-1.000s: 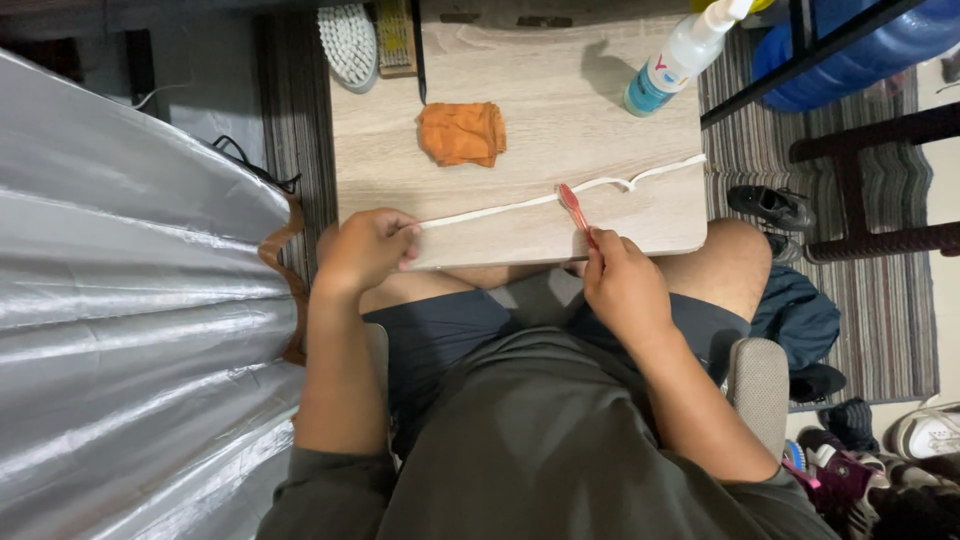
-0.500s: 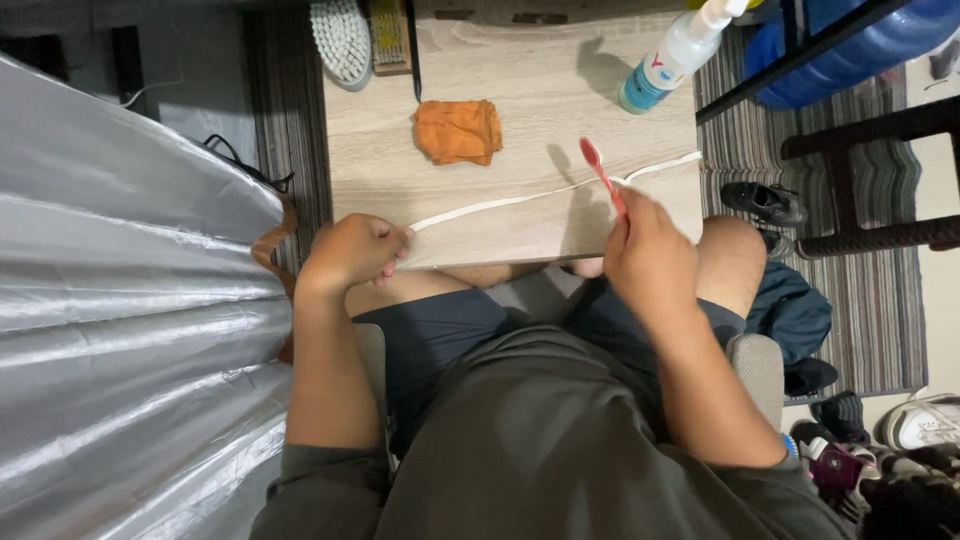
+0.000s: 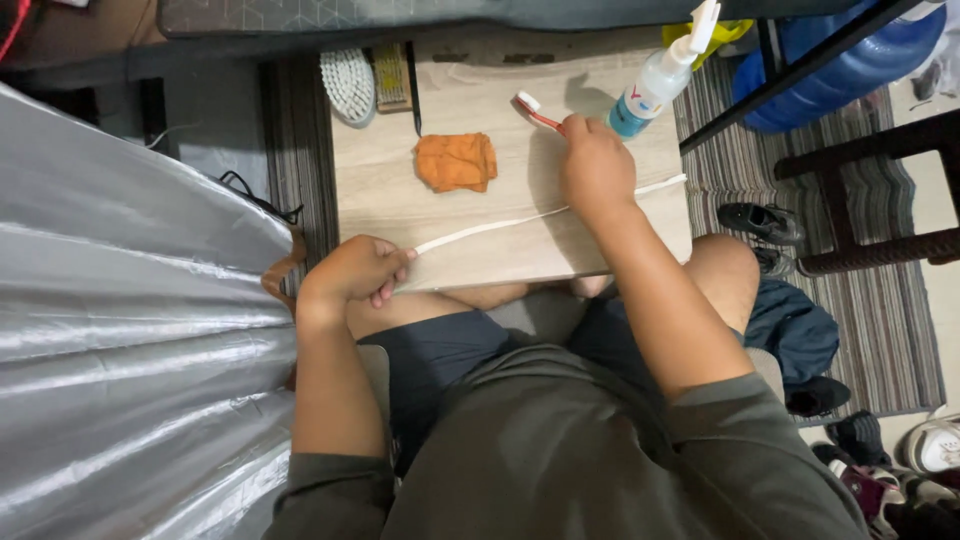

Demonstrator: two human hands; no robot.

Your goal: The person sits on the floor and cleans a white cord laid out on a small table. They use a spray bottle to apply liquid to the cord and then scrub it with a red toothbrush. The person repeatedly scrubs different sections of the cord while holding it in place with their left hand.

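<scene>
L hand [image 3: 355, 272] pinches near end of flat white shoelace [image 3: 490, 227] at edge of light wooden board [image 3: 600, 245]. R hand [image 3: 597, 168], fist closed, grips red-handled toothbrush [image 3: 538, 112] w/ white head, close to clear spray bottle [image 3: 655, 80].

Orange cloth [image 3: 456, 161] on table [image 3: 380, 200]; white brush [image 3: 348, 85]; blue jug [image 3: 850, 65].

- A single head-worn view looks almost straight down over the person's chest and lap.
- It faces the small wooden table [image 3: 620, 250] from its near edge, close overhead.
- The table's far edge sits near the frame top.
</scene>
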